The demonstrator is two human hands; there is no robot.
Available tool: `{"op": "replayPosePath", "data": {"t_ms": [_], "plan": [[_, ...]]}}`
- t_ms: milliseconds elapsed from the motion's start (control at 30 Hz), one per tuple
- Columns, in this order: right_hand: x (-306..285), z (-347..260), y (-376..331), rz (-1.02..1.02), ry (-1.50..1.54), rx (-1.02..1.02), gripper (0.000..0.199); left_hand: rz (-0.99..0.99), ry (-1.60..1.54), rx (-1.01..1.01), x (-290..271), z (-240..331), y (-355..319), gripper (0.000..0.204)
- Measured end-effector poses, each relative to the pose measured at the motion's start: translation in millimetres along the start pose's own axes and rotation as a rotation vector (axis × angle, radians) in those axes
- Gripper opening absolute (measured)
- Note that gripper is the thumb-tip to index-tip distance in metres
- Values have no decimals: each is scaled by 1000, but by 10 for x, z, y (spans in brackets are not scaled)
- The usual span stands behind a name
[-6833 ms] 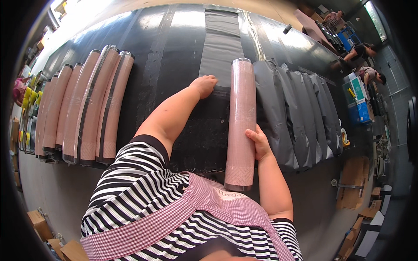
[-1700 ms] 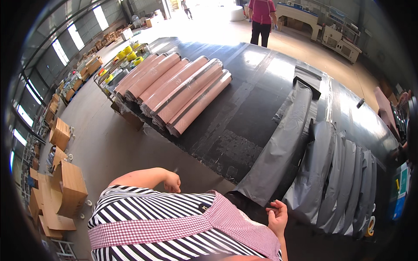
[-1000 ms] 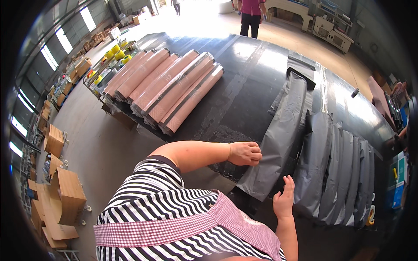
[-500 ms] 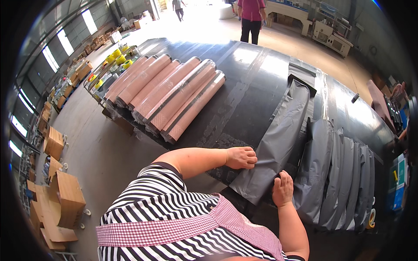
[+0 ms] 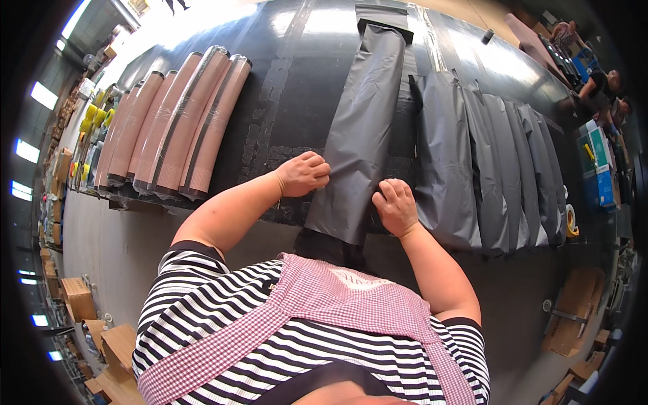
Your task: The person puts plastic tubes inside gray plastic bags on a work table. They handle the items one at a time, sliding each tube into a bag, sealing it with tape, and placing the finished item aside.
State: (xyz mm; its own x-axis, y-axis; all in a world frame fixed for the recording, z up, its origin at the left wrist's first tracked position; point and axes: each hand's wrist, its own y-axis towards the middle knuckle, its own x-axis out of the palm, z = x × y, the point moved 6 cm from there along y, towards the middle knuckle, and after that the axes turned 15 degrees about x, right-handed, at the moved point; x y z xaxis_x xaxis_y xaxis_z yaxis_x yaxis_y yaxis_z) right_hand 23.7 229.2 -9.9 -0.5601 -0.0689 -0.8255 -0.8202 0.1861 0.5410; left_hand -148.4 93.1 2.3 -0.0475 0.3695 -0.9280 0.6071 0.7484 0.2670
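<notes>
We see a long grey plastic bag (image 5: pixel 364 128) lying flat on the black desk (image 5: pixel 290 74), its near end hanging a little over the desk edge. The left hand (image 5: pixel 304 174) is closed on the left edge of this bag, and the right hand (image 5: pixel 396 206) is closed on its right edge. To the right lie more grey bags (image 5: pixel 499 155), overlapping each other. To the left, well apart, lie several pinkish rolls (image 5: pixel 175 128) side by side
</notes>
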Motion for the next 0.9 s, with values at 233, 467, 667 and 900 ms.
{"op": "replayPosePath", "data": {"t_ms": [233,467,667,900], "plan": [[-5,171,-130,-19,34,237,11,1,4,9,-16,-28,-30,12],[70,-11,-179,-5,97,149,17,-101,-30,-47,100,-118,-245,15],[280,-167,19,30,77,37,20,-143,-21,-80,160,-174,-322,12],[461,-337,87,-56,8,-117,12,-162,-29,-70,179,-180,-359,13]]}}
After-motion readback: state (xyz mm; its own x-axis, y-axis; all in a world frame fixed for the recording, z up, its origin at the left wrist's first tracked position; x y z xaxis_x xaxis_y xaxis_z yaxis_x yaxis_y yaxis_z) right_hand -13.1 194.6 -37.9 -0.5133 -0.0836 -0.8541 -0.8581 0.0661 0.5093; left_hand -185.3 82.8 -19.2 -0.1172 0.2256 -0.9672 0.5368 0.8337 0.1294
